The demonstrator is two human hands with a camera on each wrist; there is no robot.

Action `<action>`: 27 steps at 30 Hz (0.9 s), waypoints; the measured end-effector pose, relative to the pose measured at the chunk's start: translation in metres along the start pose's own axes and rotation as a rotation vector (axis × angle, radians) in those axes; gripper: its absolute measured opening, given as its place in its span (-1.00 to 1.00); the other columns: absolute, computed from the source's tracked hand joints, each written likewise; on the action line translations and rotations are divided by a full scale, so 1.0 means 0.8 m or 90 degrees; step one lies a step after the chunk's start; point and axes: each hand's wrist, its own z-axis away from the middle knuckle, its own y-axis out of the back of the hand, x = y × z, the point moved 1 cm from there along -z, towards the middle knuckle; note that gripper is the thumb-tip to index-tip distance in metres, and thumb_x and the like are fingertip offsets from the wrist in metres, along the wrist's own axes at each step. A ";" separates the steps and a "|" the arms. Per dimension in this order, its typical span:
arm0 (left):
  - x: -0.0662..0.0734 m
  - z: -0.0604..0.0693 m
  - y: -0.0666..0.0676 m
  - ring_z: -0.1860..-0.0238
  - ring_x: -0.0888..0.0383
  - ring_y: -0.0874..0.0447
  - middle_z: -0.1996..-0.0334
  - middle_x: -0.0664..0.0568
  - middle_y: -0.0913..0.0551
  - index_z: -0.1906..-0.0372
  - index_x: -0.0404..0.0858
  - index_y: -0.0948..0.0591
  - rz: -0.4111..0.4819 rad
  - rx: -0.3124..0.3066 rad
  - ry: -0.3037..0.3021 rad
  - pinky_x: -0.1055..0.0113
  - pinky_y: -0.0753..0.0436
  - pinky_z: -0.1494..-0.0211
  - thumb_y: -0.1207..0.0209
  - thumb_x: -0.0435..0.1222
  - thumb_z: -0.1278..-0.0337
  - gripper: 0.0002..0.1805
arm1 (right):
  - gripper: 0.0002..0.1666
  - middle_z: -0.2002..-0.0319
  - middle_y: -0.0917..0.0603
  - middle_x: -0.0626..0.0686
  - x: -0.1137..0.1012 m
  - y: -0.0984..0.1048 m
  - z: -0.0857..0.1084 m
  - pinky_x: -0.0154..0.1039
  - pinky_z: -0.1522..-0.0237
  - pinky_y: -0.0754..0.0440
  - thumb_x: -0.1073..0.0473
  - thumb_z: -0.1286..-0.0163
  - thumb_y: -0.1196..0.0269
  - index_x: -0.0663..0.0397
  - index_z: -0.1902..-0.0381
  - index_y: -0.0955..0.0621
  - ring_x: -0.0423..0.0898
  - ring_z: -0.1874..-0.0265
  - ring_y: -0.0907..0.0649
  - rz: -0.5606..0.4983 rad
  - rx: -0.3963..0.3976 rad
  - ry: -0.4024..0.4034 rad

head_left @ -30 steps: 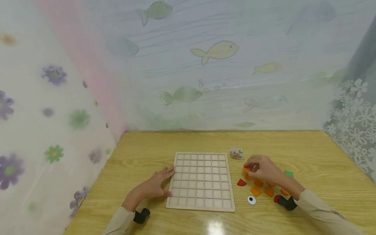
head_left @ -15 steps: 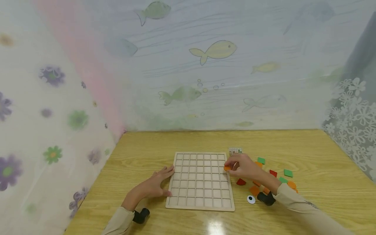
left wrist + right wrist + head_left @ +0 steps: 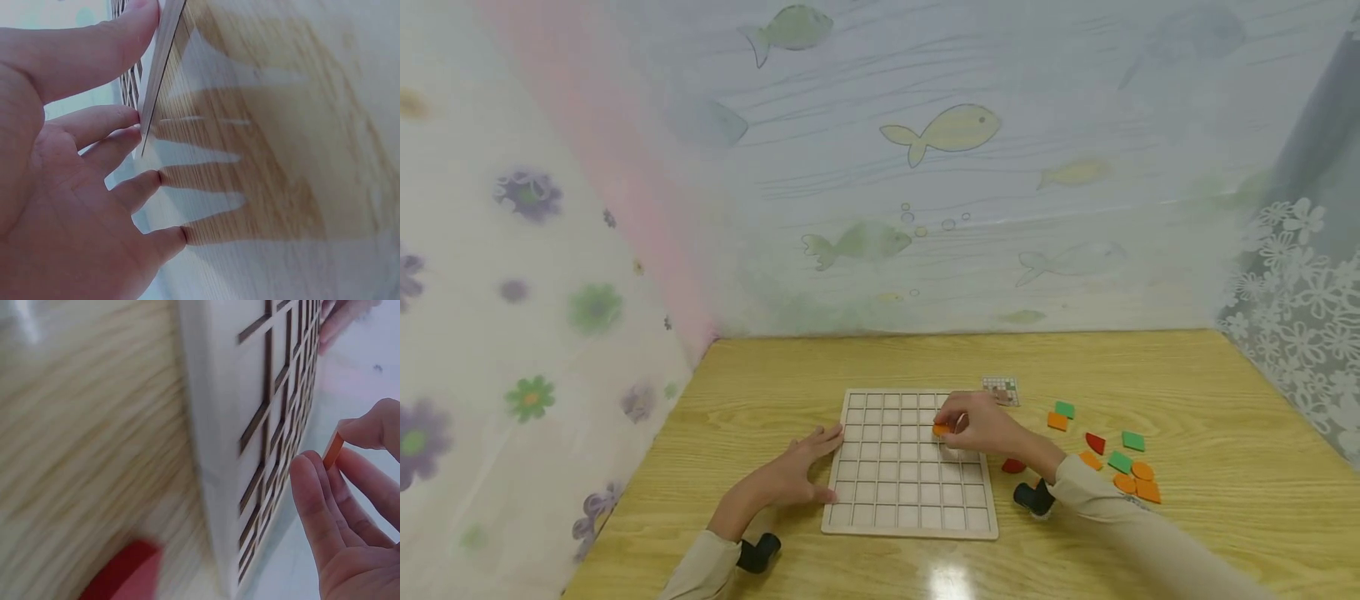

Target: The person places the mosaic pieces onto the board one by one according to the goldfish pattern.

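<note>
Clock refs taken from ctr of the gridded board (image 3: 891, 472), head view. Board, pale wood, lies flat on the wood-grain table (image 3: 790, 367); its raised strips make rows of sq. compartments, and those I can see show plain wood floors; a few toward 2 o'clock are hidden under my R hand (image 3: 983, 423). R grip: thumb and fingertips pinched on one orange piece (image 3: 941, 430), approx. 1–2 o'clock, over the board; R wrist view shows it edge-on, apart from the grid; full outline covered by my fingers. L hand (image 3: 793, 477), 9 o'clock: not grasping, fingers spread & relaxed; thumb and nearest fingertips touch the board's L rim, outer fingertips on the table per L wrist view. Small printed card (image 3: 1011, 390) at approx. 2 o'clock, just beyond the R hand, partly covered by it. Loose pcs on table: green sq. (image 3: 1064, 410) w/ orange sq. (image 3: 1057, 422) just beside it, betw. 2 and 3 o'clock; red wedge (image 3: 1095, 443), second green sq. (image 3: 1132, 441), third green sq. (image 3: 1120, 462) and orange disc (image 3: 1142, 471), all approx. 3 o'clock. Another red piece (image 3: 1013, 467), near the R rim, 3 o'clock, part-hidden by my forearm.
</note>
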 end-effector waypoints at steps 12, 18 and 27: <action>0.000 0.001 0.000 -0.43 -0.29 0.20 -0.46 -0.22 -0.01 -0.42 -0.42 -0.14 0.008 0.006 -0.012 -0.39 0.25 -0.28 -0.37 -0.21 0.02 -0.05 | -0.86 0.33 -0.64 0.05 -0.015 -0.029 -0.043 -0.36 0.37 -0.64 0.33 -0.17 -0.30 0.19 0.28 -0.70 -0.19 0.41 -0.62 -0.032 -0.033 0.002; -0.001 0.000 -0.002 -0.44 -0.27 0.18 -0.46 -0.20 -0.02 -0.42 -0.40 -0.15 0.010 0.008 -0.007 -0.37 0.23 -0.30 -0.37 -0.23 0.02 -0.06 | -0.86 0.33 -0.64 0.08 -0.018 -0.042 -0.058 -0.36 0.36 -0.63 0.35 -0.16 -0.29 0.22 0.29 -0.70 -0.18 0.41 -0.62 -0.047 -0.044 0.007; -0.001 -0.002 -0.001 -0.45 -0.24 0.18 -0.47 -0.16 -0.01 -0.43 -0.36 -0.16 0.006 0.006 0.017 -0.36 0.23 -0.30 -0.37 -0.25 0.02 -0.07 | -0.87 0.35 -0.64 0.05 -0.025 -0.061 -0.083 -0.39 0.35 -0.62 0.35 -0.13 -0.32 0.20 0.31 -0.71 -0.20 0.43 -0.62 -0.034 -0.055 0.010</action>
